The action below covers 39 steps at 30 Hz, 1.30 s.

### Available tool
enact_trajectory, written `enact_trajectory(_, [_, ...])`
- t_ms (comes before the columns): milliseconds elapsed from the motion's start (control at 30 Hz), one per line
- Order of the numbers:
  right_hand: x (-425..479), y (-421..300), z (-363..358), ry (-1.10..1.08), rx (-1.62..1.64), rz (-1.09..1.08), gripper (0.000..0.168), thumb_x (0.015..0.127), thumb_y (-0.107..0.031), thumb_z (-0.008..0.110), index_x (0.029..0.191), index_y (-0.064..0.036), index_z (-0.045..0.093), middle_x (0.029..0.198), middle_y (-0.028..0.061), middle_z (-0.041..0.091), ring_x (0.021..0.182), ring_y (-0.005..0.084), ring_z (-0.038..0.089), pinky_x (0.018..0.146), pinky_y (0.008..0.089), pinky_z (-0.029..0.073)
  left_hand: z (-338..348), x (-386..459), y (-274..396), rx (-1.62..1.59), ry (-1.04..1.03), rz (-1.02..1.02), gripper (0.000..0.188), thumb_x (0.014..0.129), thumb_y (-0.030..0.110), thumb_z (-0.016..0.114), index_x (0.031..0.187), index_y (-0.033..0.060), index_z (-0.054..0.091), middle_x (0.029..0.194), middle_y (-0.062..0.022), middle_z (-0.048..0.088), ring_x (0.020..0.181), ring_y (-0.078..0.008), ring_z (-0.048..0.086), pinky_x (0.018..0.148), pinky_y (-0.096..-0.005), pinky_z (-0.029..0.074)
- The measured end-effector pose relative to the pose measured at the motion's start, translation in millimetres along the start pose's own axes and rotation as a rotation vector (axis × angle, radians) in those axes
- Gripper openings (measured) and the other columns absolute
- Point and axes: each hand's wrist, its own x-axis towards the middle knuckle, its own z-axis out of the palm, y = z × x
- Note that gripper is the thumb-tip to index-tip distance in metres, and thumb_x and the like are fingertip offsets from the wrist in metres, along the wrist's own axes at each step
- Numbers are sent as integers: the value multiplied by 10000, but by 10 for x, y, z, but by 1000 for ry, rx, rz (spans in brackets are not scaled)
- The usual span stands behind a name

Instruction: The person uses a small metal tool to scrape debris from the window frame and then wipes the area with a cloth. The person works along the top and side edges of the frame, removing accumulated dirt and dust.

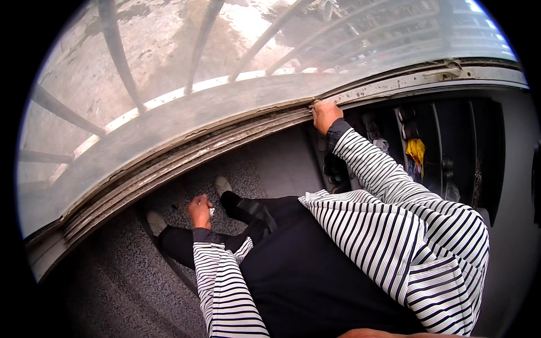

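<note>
My right hand [326,115] is closed at the end of a worn white window sash [372,94], its fingers on the frame's edge. Left of it runs a dirty sliding-window track [203,148], its grooves exposed. Above the track, a hazy window pane [148,112] lets metal bars [120,59] show through. Lower down, my left hand [200,211] hangs in front of my legs with its fingers curled. A small crumpled white piece, perhaps tissue [212,212], pokes out of that hand; most of it is hidden.
On the right stands a dark shoe rack [456,139] with several shoes and a yellow bag [416,151]. A window latch [449,72] sits on the sash. Speckled stone steps [114,270] descend at lower left, beside my shoes [156,222].
</note>
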Motion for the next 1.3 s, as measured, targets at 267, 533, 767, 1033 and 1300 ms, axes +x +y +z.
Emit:
enact_trajectory(267, [11, 75, -67, 57, 40, -22, 197, 813, -223, 576, 730, -53, 634, 721, 178, 625, 715, 376, 615, 646, 439, 507, -12, 122, -29, -94, -12, -63, 171, 860, 176, 567, 841, 18, 629, 580, -14, 545, 490, -90, 453, 466, -251, 332])
enact_trajectory(533, [2, -123, -139, -28, 34, -86, 125, 761, -144, 578, 747, -55, 665, 730, 162, 642, 745, 339, 642, 663, 420, 523, -38, 147, -4, -117, -13, -121, 184, 873, 206, 558, 840, 39, 627, 576, -2, 539, 465, -85, 446, 426, -250, 319])
enact_trajectory(767, [80, -89, -158, -203, -218, -65, 114, 732, -127, 592, 773, -64, 678, 743, 137, 657, 780, 331, 646, 699, 416, 527, -38, 245, -91, -115, -26, -94, 197, 892, 249, 539, 836, 81, 625, 573, 16, 532, 429, -80, 443, 354, -238, 299])
enact_trajectory(1033, [26, -97, -94, -103, -31, -102, 194, 803, -200, 552, 719, -50, 640, 719, 172, 631, 728, 361, 621, 659, 443, 511, -53, 223, 33, -119, -41, -162, 198, 867, 254, 549, 848, 72, 625, 593, 10, 534, 457, -97, 456, 371, -258, 316])
enact_trajectory(1300, [-111, -490, -186, -26, 216, -146, 169, 804, -203, 570, 728, -71, 642, 694, 161, 623, 705, 357, 614, 639, 440, 507, -97, 188, 90, -77, 13, -187, 181, 871, 246, 550, 858, 85, 630, 593, 12, 533, 442, -91, 443, 358, -241, 312])
